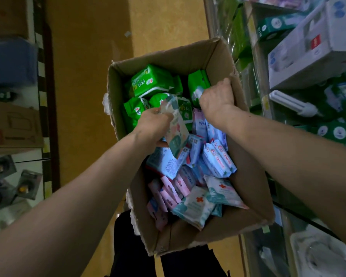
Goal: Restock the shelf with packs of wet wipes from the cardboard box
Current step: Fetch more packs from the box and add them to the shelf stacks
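Left hand [154, 120] pinches a white-and-teal wipes pack [177, 134] above the cardboard box [246, 176]. Right hand [216, 96] curls at green packs [148, 80] toward 12 o'clock, grip unclear. Slick film could slip, dropping it before the shelf [264, 100] at 3 o'clock.
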Available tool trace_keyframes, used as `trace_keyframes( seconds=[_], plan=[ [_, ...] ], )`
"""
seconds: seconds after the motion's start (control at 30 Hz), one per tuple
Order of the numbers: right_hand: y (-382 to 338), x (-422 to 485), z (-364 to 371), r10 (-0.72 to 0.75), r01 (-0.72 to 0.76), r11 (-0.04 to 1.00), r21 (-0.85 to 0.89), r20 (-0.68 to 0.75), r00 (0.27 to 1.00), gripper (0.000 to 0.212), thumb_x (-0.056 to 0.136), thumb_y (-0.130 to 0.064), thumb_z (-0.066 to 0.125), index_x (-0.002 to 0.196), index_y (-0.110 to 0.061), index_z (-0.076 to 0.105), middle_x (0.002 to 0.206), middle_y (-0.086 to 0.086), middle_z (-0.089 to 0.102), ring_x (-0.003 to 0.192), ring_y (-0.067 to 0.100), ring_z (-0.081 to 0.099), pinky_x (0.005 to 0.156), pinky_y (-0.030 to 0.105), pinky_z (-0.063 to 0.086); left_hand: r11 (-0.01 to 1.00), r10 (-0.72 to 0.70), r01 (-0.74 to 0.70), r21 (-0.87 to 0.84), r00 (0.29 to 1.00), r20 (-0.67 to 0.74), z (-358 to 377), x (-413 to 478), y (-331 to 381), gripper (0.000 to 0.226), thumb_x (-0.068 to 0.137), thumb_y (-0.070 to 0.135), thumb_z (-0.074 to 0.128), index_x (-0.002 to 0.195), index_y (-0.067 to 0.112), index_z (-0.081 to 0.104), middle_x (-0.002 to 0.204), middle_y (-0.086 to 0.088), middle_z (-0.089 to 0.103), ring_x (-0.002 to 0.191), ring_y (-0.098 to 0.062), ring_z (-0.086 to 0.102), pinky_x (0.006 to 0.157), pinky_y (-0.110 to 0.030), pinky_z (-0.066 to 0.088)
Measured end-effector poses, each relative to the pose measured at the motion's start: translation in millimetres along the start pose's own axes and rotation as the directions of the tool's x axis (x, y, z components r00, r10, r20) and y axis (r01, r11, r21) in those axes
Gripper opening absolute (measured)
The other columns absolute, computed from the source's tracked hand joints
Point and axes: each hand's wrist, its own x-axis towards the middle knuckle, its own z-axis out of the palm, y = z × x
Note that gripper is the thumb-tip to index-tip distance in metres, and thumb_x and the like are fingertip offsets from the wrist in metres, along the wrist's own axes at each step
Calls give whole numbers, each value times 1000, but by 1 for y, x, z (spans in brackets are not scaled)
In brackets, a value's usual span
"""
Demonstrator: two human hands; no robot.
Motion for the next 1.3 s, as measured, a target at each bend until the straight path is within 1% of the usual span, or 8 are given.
trace_keyframes(
  seconds=[0.07, 0.23, 0.37, 0.57, 0.63, 0.77, 0.93, 1.3],
  plan=[
    [-2, -3, 3, -11, -3, 956, 293, 47, 999, 34, 93, -16, 51, 128, -14, 53, 118, 7, 60, 110, 27, 55, 85, 33, 39, 1000, -3, 3, 3, 1000, -6, 1, 0, 0, 15, 99, 15, 47, 86, 21, 52, 83, -5, 65, 70, -16, 64, 51, -32, 54],
    [6, -24, 21, 77, -131, 513, 849, 106, 991, 36, 82, -18, 69, 114, -7, 57, 113, 15, 61, 100, 35, 60, 70, 32, 42, 1000, -19, 18, -19, 1000, -25, 2, -1, -1, 5, 98, 16, 49, 100, 17, 54, 83, -4, 65, 69, -17, 64, 65, -38, 58],
    [18, -39, 13, 85, -97, 284, 954, 76, 994, 38, 75, -29, 76, 101, -12, 55, 104, 9, 60, 94, 29, 59, 71, 32, 45, 999, -24, 23, -43, 999, -33, 3, -8, 3, 18, 97, 13, 48, 81, 21, 52, 80, -6, 65, 68, -21, 64, 71, -44, 58],
    [16, -55, -27, 67, 47, -90, 995, -41, 997, 17, 74, -23, 73, 85, -13, 65, 90, 2, 67, 80, 18, 62, 73, 34, 50, 997, -12, 7, -82, 998, -64, -9, -30, 17, 16, 95, 12, 50, 80, 18, 53, 82, -9, 65, 78, -26, 65, 70, -43, 58],
    [16, -60, -43, 90, 77, -69, 995, -71, 993, 23, 82, -24, 65, 95, -5, 62, 87, 6, 61, 77, 19, 56, 67, 31, 43, 996, -5, -2, -89, 997, -80, -19, -40, 21, 17, 95, 13, 50, 79, 17, 53, 83, -9, 65, 75, -25, 64, 64, -40, 57],
    [14, -69, -74, 47, 200, 201, 959, -213, 976, 26, 89, -27, 56, 71, -13, 43, 70, 4, 48, 68, 25, 47, 55, 33, 29, 993, 4, -20, -115, 991, -134, -47, -58, 26, 16, 97, 14, 49, 82, 15, 52, 85, -11, 66, 73, -24, 65, 58, -38, 56],
    [-2, -83, -123, 6, 338, 405, 850, -372, 928, 27, 89, -29, 53, 76, -5, 51, 79, 18, 60, 77, 37, 56, 58, 36, 34, 987, 16, -50, -150, 976, -218, -93, -85, 28, 14, 98, 13, 47, 85, 12, 50, 88, -13, 66, 77, -27, 68, 54, -36, 57],
    [-86, -133, -282, -178, 606, 555, 570, -631, 755, 27, 92, -30, 51, 68, -19, 42, 65, -2, 46, 64, 24, 45, 47, 30, 26, 953, 52, -168, -253, 911, -408, -227, -168, 1, 14, 99, 18, 46, 111, 10, 51, 100, -14, 69, 78, -24, 71, 61, -38, 61]
  ],
)
